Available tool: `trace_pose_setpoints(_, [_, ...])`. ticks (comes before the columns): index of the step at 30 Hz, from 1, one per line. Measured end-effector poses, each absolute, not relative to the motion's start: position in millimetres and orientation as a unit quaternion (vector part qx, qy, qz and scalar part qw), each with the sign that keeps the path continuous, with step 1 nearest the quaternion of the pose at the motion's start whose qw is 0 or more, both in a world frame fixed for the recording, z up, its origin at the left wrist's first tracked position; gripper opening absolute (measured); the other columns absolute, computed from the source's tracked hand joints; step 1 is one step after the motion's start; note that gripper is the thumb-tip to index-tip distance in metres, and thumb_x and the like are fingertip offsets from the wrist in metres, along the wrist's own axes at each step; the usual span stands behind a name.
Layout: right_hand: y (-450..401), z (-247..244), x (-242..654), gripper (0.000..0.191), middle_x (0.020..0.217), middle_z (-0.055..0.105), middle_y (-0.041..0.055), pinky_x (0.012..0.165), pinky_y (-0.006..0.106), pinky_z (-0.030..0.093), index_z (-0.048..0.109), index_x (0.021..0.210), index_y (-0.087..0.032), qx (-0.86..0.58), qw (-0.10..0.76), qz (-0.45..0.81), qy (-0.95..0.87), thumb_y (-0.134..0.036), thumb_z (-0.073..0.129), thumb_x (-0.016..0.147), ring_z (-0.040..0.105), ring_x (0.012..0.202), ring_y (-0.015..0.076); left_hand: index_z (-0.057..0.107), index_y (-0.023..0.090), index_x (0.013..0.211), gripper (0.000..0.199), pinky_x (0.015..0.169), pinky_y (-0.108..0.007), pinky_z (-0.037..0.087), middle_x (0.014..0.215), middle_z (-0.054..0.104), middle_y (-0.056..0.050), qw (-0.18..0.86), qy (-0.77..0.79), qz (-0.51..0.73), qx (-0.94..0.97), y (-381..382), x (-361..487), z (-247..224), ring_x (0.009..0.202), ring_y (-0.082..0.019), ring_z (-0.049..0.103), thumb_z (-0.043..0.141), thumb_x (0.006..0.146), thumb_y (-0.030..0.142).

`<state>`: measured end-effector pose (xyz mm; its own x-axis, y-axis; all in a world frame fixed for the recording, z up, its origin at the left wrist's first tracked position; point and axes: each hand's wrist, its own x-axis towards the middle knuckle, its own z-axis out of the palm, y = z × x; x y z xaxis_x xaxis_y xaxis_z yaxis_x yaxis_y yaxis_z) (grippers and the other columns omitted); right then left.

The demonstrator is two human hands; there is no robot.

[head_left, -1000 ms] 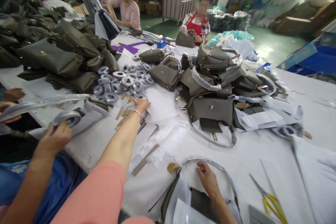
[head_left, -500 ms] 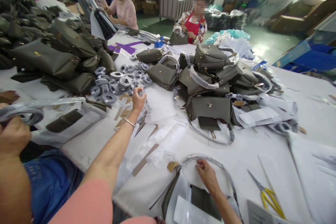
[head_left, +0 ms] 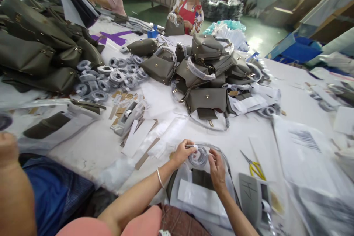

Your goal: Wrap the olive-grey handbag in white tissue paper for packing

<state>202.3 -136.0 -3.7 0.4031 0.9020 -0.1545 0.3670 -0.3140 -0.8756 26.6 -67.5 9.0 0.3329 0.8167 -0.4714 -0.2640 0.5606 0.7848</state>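
My left hand point(head_left: 183, 152) pinches a coiled grey strap point(head_left: 199, 159) at its white band, above the bag in front of me. To the right of the coil is my right hand point(head_left: 217, 167), its fingers slightly bent and apart, with no visible grip on anything. Below both hands lies the dark olive handbag point(head_left: 203, 177), partly covered by white paper point(head_left: 197, 194) and clear wrapping. Its plastic-wrapped handle point(head_left: 225, 158) arches behind the coil and my right hand. My right forearm hides part of the bag.
Many coiled straps point(head_left: 116, 75) and tags point(head_left: 121, 110) lie ahead left. Handbags pile up at centre point(head_left: 206, 97) and left point(head_left: 41, 51). Yellow-handled scissors point(head_left: 256, 169) and a grey tape dispenser point(head_left: 250, 195) are at right. Co-workers sit opposite; another person's arm point(head_left: 16, 188) is at left.
My left hand has come back from the strap pile toward me with a coiled strap. My right hand has left the bag's handle area for the coil's right side. The view has shifted.
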Motion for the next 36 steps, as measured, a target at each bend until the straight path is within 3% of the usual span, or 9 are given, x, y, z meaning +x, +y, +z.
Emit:
trace_pose_setpoints(4, [-147.2, -12.7, 213.2, 0.058, 0.127, 0.060, 0.0156, 0.086, 0.037, 0.055, 0.055, 0.127, -0.016, -0.700, 0.367, 0.384, -0.477, -0.054, 0.057, 0.084, 0.061, 0.109, 0.0258, 0.056, 0.016, 0.097, 0.023, 0.090, -0.038, 0.050, 0.096, 0.063, -0.007, 0.632, 0.530, 0.314, 0.470, -79.6, 49.9, -5.5, 0.093, -0.021, 0.061, 0.064, 0.077, 0.023])
trace_pose_setpoints(9, [-143.6, -39.7, 211.6, 0.056, 0.124, 0.060, 0.0153, 0.084, 0.039, 0.055, 0.053, 0.130, -0.014, -0.717, 0.322, 0.340, -0.517, -0.044, 0.059, 0.082, 0.062, 0.105, 0.0260, 0.057, 0.016, 0.109, 0.032, 0.106, -0.037, 0.039, 0.117, 0.056, -0.010, 0.474, 0.497, 0.261, 0.678, -79.3, 37.8, -3.3, 0.116, -0.022, 0.051, 0.056, 0.078, 0.008])
trace_pose_setpoints(14, [-128.3, -44.3, 202.1, 0.043, 0.123, 0.061, 0.0111, 0.101, 0.043, 0.044, 0.057, 0.127, -0.018, -0.690, 0.244, 0.193, -0.653, -0.033, 0.054, 0.087, 0.054, 0.116, 0.0262, 0.058, 0.020, 0.111, 0.030, 0.102, -0.038, 0.043, 0.113, 0.059, -0.006, 0.364, 0.518, 0.270, 0.726, -71.3, 1.9, -2.0, 0.111, -0.021, 0.052, 0.052, 0.084, 0.008])
trace_pose_setpoints(20, [-103.0, -51.3, 208.1, 0.023, 0.101, 0.067, 0.0067, 0.086, 0.036, 0.046, 0.064, 0.109, -0.021, -0.637, 0.167, 0.093, -0.747, -0.031, 0.050, 0.093, 0.060, 0.094, 0.0236, 0.062, 0.019, 0.100, 0.021, 0.094, -0.035, 0.047, 0.102, 0.064, -0.004, 0.212, 0.583, 0.344, 0.705, -22.5, -65.9, 4.1, 0.100, -0.019, 0.057, 0.049, 0.087, 0.007])
trace_pose_setpoints(25, [-92.6, -47.0, 215.5, 0.025, 0.101, 0.067, 0.0092, 0.080, 0.038, 0.044, 0.063, 0.109, -0.020, -0.636, 0.154, -0.011, -0.756, -0.032, 0.048, 0.094, 0.060, 0.090, 0.0255, 0.065, 0.017, 0.104, 0.020, 0.099, -0.042, 0.043, 0.108, 0.065, -0.008, 0.037, 0.680, 0.236, 0.693, 37.2, -129.4, 24.2, 0.107, -0.025, 0.057, 0.055, 0.087, 0.012])
trace_pose_setpoints(31, [-88.3, -56.7, 216.7, 0.045, 0.128, 0.062, 0.0093, 0.096, 0.046, 0.042, 0.052, 0.133, -0.024, -0.559, 0.192, -0.119, -0.798, -0.025, 0.045, 0.089, 0.057, 0.116, 0.0300, 0.066, 0.009, 0.113, 0.032, 0.116, -0.057, 0.018, 0.132, 0.056, -0.018, -0.075, 0.691, 0.045, 0.718, 87.4, -175.0, 9.5, 0.138, -0.032, 0.037, 0.042, 0.092, 0.008])
trace_pose_setpoints(36, [-81.9, -86.7, 218.9, 0.056, 0.106, 0.071, 0.0063, 0.079, 0.051, 0.053, 0.055, 0.133, -0.041, -0.574, 0.255, -0.145, -0.765, -0.028, 0.052, 0.079, 0.067, 0.097, 0.0338, 0.069, 0.008, 0.107, 0.030, 0.119, -0.056, 0.013, 0.121, 0.062, -0.021, -0.093, 0.653, 0.014, 0.751, 115.4, -191.7, -9.5, 0.136, -0.031, 0.040, 0.047, 0.087, 0.005])
